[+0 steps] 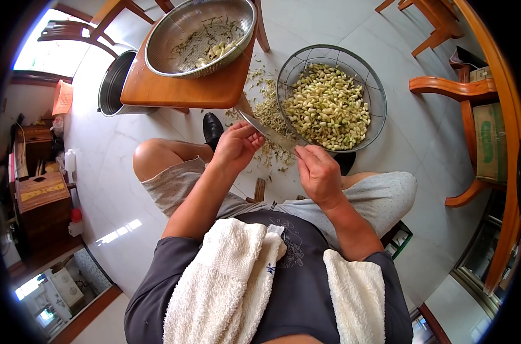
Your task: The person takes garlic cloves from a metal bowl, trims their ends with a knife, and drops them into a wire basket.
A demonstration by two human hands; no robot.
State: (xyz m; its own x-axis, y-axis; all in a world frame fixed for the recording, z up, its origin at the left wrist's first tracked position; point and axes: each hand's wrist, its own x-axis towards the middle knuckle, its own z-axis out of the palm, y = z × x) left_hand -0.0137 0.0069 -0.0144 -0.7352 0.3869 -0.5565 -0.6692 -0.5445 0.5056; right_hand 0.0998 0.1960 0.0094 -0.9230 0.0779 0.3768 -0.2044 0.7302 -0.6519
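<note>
A knife point(269, 133) with a broad metal blade is held slanting between my two hands. My right hand point(319, 172) is closed around its right end, hiding the handle. My left hand point(237, 146) has its fingers curled close to the blade's left part; whatever they pinch is too small to tell. Just beyond my right hand, a large wire-mesh basket point(381, 117) on the floor holds many pale green and white pieces point(328, 106). Scattered green-brown scraps point(272, 114) lie on the floor beside it.
On a wooden chair seat point(214, 92) rests a metal mesh bowl point(157, 49) with some pale pieces and thin trimmings. Behind the seat's left side stands a metal bucket point(108, 86). At right are wooden chair parts point(469, 120) and a cardboard box point(491, 140). White towels point(220, 275) hang over my shoulders.
</note>
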